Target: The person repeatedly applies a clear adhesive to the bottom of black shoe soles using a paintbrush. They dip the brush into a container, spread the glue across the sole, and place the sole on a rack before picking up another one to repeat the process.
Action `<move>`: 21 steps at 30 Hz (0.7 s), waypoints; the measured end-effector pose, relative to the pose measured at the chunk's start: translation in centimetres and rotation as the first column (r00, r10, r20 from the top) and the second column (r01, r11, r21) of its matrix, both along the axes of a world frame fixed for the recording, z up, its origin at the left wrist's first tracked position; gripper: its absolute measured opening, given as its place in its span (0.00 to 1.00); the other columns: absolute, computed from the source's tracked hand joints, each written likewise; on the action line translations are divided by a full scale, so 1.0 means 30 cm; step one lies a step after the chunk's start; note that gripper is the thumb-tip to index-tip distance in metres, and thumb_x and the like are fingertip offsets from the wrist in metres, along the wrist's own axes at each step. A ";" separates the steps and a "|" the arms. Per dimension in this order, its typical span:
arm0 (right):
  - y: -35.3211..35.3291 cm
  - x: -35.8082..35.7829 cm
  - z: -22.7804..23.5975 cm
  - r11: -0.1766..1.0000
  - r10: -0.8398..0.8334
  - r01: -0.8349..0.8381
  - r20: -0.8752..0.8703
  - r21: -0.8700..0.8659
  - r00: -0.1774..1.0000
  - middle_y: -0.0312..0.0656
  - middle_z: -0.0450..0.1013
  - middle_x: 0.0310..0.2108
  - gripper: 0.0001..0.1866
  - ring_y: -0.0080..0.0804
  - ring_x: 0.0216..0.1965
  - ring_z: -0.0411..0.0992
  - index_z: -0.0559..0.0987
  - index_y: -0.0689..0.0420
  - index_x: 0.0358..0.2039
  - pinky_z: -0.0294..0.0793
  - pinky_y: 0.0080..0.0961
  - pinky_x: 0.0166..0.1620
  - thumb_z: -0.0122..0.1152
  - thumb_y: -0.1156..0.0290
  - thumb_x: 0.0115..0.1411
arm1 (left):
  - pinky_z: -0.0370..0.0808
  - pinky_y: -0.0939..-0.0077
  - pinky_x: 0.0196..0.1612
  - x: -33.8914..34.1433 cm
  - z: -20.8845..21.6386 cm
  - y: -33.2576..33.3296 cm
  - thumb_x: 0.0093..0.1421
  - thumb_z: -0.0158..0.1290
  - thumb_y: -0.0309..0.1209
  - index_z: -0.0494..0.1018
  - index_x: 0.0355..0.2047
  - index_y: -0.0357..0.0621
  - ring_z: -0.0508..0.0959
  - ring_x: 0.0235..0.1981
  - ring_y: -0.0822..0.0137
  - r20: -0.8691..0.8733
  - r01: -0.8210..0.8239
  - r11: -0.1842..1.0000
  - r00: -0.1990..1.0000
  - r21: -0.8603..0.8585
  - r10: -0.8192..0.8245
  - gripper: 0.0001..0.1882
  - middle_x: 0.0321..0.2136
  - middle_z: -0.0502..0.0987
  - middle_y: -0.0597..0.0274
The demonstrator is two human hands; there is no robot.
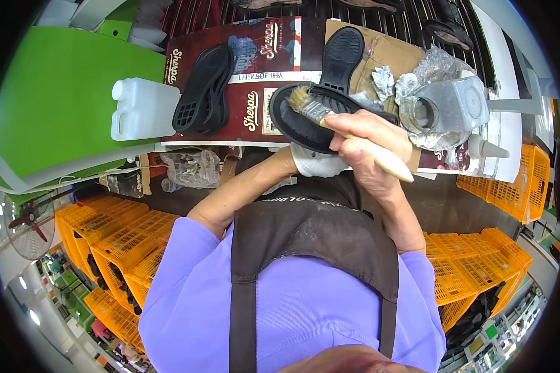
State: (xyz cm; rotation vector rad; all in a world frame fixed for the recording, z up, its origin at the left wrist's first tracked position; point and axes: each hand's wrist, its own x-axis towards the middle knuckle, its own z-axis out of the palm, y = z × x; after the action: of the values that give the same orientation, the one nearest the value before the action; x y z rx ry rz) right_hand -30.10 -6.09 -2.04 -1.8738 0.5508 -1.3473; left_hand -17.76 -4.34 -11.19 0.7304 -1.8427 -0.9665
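A black shoe sole (287, 122) is held up by my left hand (317, 163), which wears a white glove; its fingers are mostly hidden beneath the sole. My right hand (374, 148), bare, is closed around the pale handle of a brush (317, 110). The brush's tan bristles touch or hover just over the sole's inner face near its left end; which of the two I cannot tell. Just beyond lies another black sole (342, 57) on brown cardboard. To the left, more black soles (204, 90) rest together on dark red cardboard (255, 46).
A white plastic jug (146, 110) stands at the left beside a green panel (74, 93). At the right are a cut clear plastic container (463, 102), crumpled wrapping (382, 82) and a nozzle bottle (486, 149). Orange crates (473, 267) stand on both sides; a fan (31, 227) is far left.
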 end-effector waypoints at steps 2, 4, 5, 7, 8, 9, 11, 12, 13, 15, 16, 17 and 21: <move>-0.013 0.006 0.001 1.000 0.005 -0.005 -0.028 0.003 1.000 0.45 0.74 0.22 0.17 0.29 0.20 0.72 0.78 0.65 0.31 0.70 0.21 0.24 0.58 0.60 0.55 | 0.67 0.68 0.28 0.009 -0.026 0.005 0.49 0.55 0.30 0.67 0.21 0.46 0.71 0.27 0.64 -0.004 0.025 0.999 1.000 0.028 -0.025 0.07 0.21 0.70 0.62; -0.038 0.001 0.007 0.999 0.030 -0.031 -0.078 -0.009 0.997 0.44 0.74 0.20 0.19 0.27 0.19 0.72 0.78 0.66 0.32 0.69 0.20 0.23 0.56 0.59 0.56 | 0.64 0.70 0.46 0.031 0.044 0.008 0.56 0.50 0.33 0.64 0.41 0.46 0.68 0.44 0.66 0.087 0.172 0.942 0.975 0.287 -0.205 0.14 0.40 0.67 0.59; -0.054 -0.006 0.009 0.999 0.052 -0.052 -0.108 -0.002 0.993 0.44 0.74 0.20 0.18 0.27 0.19 0.72 0.78 0.65 0.32 0.69 0.20 0.23 0.57 0.59 0.56 | 0.63 0.72 0.54 0.037 0.071 0.007 0.59 0.48 0.34 0.62 0.51 0.46 0.66 0.52 0.68 0.114 0.229 0.881 0.947 0.414 -0.300 0.20 0.50 0.66 0.58; -0.081 -0.020 0.020 0.995 0.102 -0.101 -0.168 0.013 0.981 0.44 0.74 0.20 0.17 0.28 0.19 0.72 0.78 0.65 0.32 0.69 0.20 0.23 0.57 0.60 0.56 | 0.63 0.71 0.55 0.041 0.106 0.018 0.57 0.51 0.31 0.60 0.54 0.46 0.66 0.53 0.68 -0.137 0.331 0.683 0.936 0.651 -0.323 0.24 0.52 0.65 0.59; -0.092 -0.035 0.040 0.985 0.143 -0.120 -0.206 0.122 0.968 0.44 0.76 0.25 0.08 0.33 0.25 0.75 0.80 0.61 0.30 0.74 0.23 0.29 0.62 0.69 0.51 | 0.64 0.71 0.55 0.051 0.105 0.011 0.57 0.51 0.30 0.61 0.54 0.46 0.66 0.52 0.68 0.022 0.318 0.828 0.929 0.463 -0.369 0.24 0.50 0.66 0.59; -0.110 -0.046 0.040 0.971 0.190 -0.154 -0.196 0.185 0.962 0.44 0.76 0.25 0.09 0.29 0.25 0.75 0.80 0.61 0.31 0.73 0.21 0.30 0.61 0.68 0.53 | 0.65 0.72 0.54 0.057 0.102 0.000 0.56 0.52 0.30 0.62 0.53 0.46 0.67 0.51 0.68 0.188 0.324 0.915 0.909 0.241 -0.372 0.24 0.49 0.67 0.60; -0.150 -0.070 0.047 0.923 0.274 -0.200 -0.196 0.329 0.941 0.42 0.76 0.24 0.11 0.25 0.25 0.74 0.80 0.62 0.31 0.72 0.19 0.29 0.60 0.67 0.54 | 0.69 0.71 0.51 0.068 0.082 0.000 0.53 0.55 0.28 0.65 0.50 0.42 0.71 0.47 0.67 -0.018 0.406 0.798 0.895 0.445 -0.446 0.22 0.45 0.70 0.58; -0.165 -0.079 0.049 0.885 0.304 -0.216 -0.161 0.411 0.939 0.40 0.75 0.24 0.12 0.22 0.24 0.72 0.80 0.62 0.31 0.72 0.17 0.28 0.59 0.66 0.55 | 0.70 0.70 0.49 0.074 0.087 -0.004 0.53 0.56 0.28 0.66 0.49 0.40 0.72 0.45 0.66 -0.140 0.441 0.770 0.893 0.462 -0.427 0.22 0.44 0.71 0.57; -0.181 -0.090 0.059 0.867 0.316 -0.199 -0.197 0.456 0.928 0.39 0.74 0.22 0.12 0.20 0.22 0.71 0.80 0.62 0.31 0.70 0.16 0.25 0.58 0.65 0.55 | 0.70 0.71 0.49 0.075 0.094 -0.010 0.53 0.56 0.28 0.66 0.48 0.38 0.72 0.45 0.66 -0.201 0.481 0.746 0.875 0.460 -0.440 0.22 0.43 0.72 0.57; -0.211 -0.109 0.044 0.843 0.321 -0.152 -0.255 0.515 0.912 0.38 0.73 0.20 0.14 0.19 0.20 0.70 0.80 0.61 0.30 0.69 0.15 0.23 0.57 0.62 0.56 | 0.71 0.72 0.48 0.088 0.090 -0.022 0.53 0.56 0.28 0.66 0.48 0.38 0.72 0.43 0.67 -0.201 0.541 0.712 0.837 0.448 -0.509 0.22 0.42 0.72 0.58; -0.218 -0.113 0.039 0.828 0.322 -0.146 -0.247 0.541 0.914 0.38 0.73 0.20 0.15 0.19 0.21 0.70 0.80 0.62 0.30 0.68 0.15 0.23 0.57 0.61 0.55 | 0.71 0.73 0.47 0.096 0.086 -0.028 0.53 0.56 0.28 0.66 0.48 0.37 0.72 0.43 0.68 -0.200 0.569 0.694 0.816 0.442 -0.542 0.22 0.41 0.72 0.59; -0.224 -0.116 0.035 0.812 0.322 -0.138 -0.238 0.567 0.916 0.39 0.73 0.20 0.16 0.19 0.21 0.69 0.80 0.62 0.31 0.68 0.14 0.23 0.57 0.61 0.55 | 0.71 0.74 0.47 0.106 0.077 -0.033 0.53 0.56 0.27 0.66 0.48 0.37 0.72 0.43 0.68 -0.177 0.554 0.675 0.820 0.487 -0.545 0.22 0.41 0.73 0.59; -0.215 -0.110 0.009 0.812 0.303 -0.126 -0.227 0.570 0.925 0.39 0.72 0.19 0.17 0.19 0.21 0.68 0.80 0.63 0.31 0.66 0.14 0.23 0.56 0.59 0.56 | 0.70 0.74 0.46 0.153 0.004 -0.042 0.53 0.55 0.29 0.65 0.49 0.37 0.71 0.45 0.71 -0.222 0.482 0.539 0.851 0.691 -0.476 0.24 0.42 0.72 0.61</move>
State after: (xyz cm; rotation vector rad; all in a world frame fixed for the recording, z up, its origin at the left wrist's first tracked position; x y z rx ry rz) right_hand -33.41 -12.54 -1.78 -1.6019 0.7609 -0.6437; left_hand -13.16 -5.60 -11.08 0.6584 -1.6398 -2.1584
